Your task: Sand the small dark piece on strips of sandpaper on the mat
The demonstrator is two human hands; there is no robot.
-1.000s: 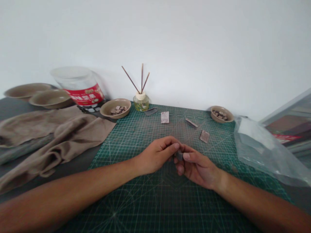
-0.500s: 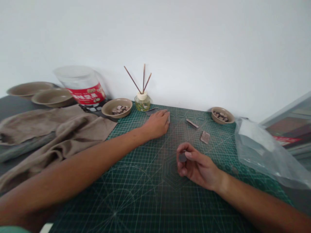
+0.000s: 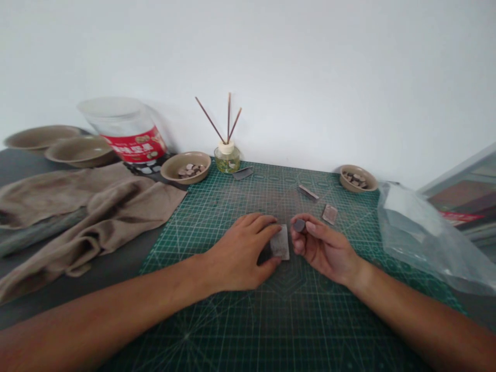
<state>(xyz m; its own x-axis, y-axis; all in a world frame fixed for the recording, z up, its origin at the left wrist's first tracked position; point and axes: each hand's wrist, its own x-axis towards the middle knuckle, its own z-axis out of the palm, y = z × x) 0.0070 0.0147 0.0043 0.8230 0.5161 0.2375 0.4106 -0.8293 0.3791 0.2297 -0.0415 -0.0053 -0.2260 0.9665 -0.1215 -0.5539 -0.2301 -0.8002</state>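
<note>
My left hand (image 3: 242, 248) grips a flat grey rectangular piece (image 3: 280, 243) between thumb and fingertips, low over or on the green cutting mat (image 3: 217, 341). Its far edge points toward my other hand. Just to the right, my right hand (image 3: 323, 248) pinches a small dark grey flat piece with a rounded, many-sided outline (image 3: 299, 225) between thumb and fingers. A small brownish-grey square piece (image 3: 329, 213) lies on the mat beyond that hand, with a narrow strip (image 3: 308, 192) farther back.
Bowls of small chips stand at the back left (image 3: 186, 168) and right (image 3: 358, 179). A reed diffuser (image 3: 227, 157) and a dark folded sheet (image 3: 243, 173) are near the wall. Left lie a brown cloth (image 3: 116, 206) and a clear jar (image 3: 132, 137); right, a plastic bag (image 3: 422, 237).
My left hand has come back from the far part of the mat toward me, bringing the grey rectangular piece beside my right hand. My right hand has risen slightly, still holding the small dark piece.
</note>
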